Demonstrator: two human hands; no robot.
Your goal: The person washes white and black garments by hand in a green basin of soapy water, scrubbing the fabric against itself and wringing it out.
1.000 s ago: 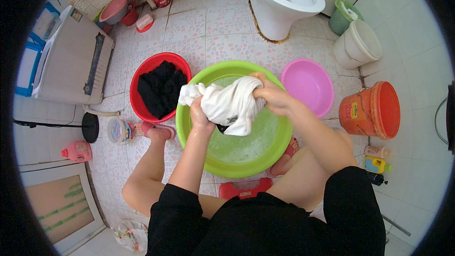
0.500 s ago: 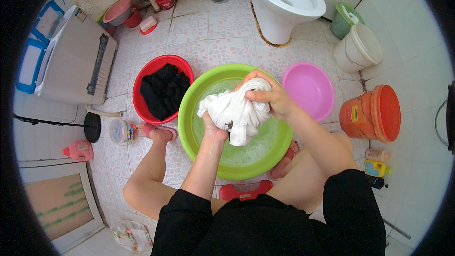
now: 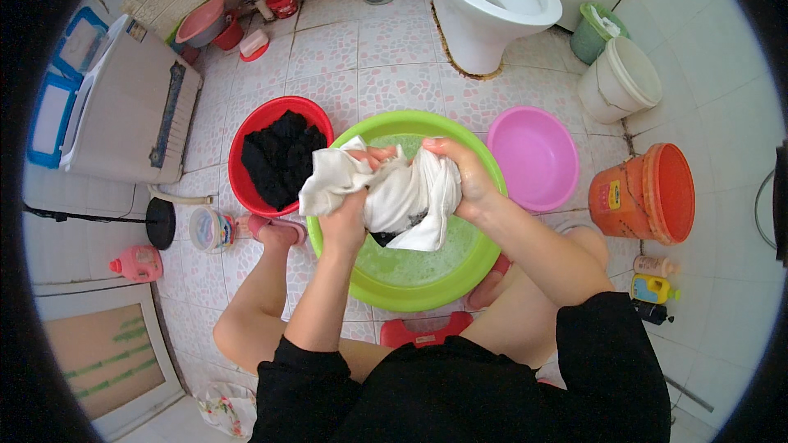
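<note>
A bundled white cloth (image 3: pixel 394 197) is held in both hands over a round green basin (image 3: pixel 402 121), in which foamy water (image 3: pixel 419 267) is contained. The left part of the cloth is gripped by the left hand (image 3: pixel 349 215), whose fingers are closed around it and partly covered by its folds; a loose flap is spread to the left of that hand, over the basin's rim. The right end of the bundle is gripped by the right hand (image 3: pixel 469 180), with part of that grip hidden by the cloth. A dark patch is shown on the cloth's lower side, near a pointed corner that is left hanging; whether the water is touched by that corner cannot be told.

To the left, just beside the green basin, a red basin (image 3: pixel 236 171) is placed, and a heap of black cloth (image 3: pixel 283 160) is held in it. To the right a pink-purple basin (image 3: pixel 533 160) is set on the tiled floor (image 3: pixel 394 86), and farther right an orange bucket (image 3: pixel 624 193) is stood near the wall. Below the green basin a red stool (image 3: pixel 423 330) is partly covered by the black clothing (image 3: pixel 460 394) that is worn. At the top, a white toilet (image 3: pixel 476 33) is seen.
</note>
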